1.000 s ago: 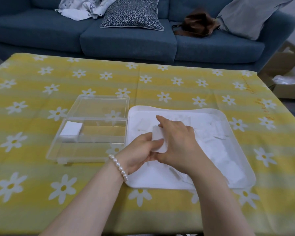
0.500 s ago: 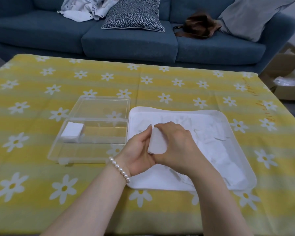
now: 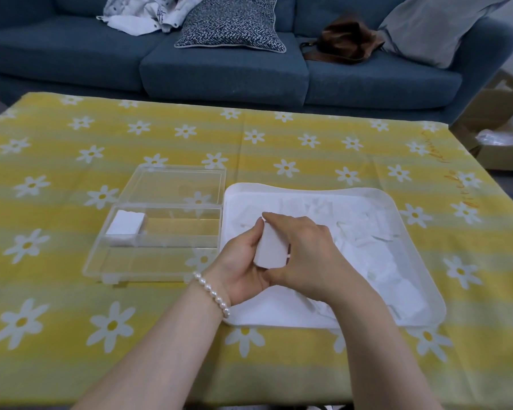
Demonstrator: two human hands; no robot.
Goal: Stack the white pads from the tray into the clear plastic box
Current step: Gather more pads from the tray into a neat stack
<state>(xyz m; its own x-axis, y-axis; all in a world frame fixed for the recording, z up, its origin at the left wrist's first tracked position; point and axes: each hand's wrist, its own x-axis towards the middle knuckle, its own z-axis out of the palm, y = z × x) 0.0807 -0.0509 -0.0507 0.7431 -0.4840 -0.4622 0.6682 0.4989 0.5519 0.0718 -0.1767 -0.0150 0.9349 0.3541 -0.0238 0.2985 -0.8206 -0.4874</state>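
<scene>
Holding pad stack [image 3: 271, 247] | both hands' grip | long axis upright, tilted

A single wide-angle view from a camera worn on the person's head, looking forward and down. It sits close above the worktop [image 3: 279, 149], covered in a yellow daisy cloth, which fills most of the frame. Both forearms enter from the bottom edge. A blue sofa [image 3: 219, 72] runs along the top, beyond the worktop's far edge. Straight lines bow near the borders.
</scene>
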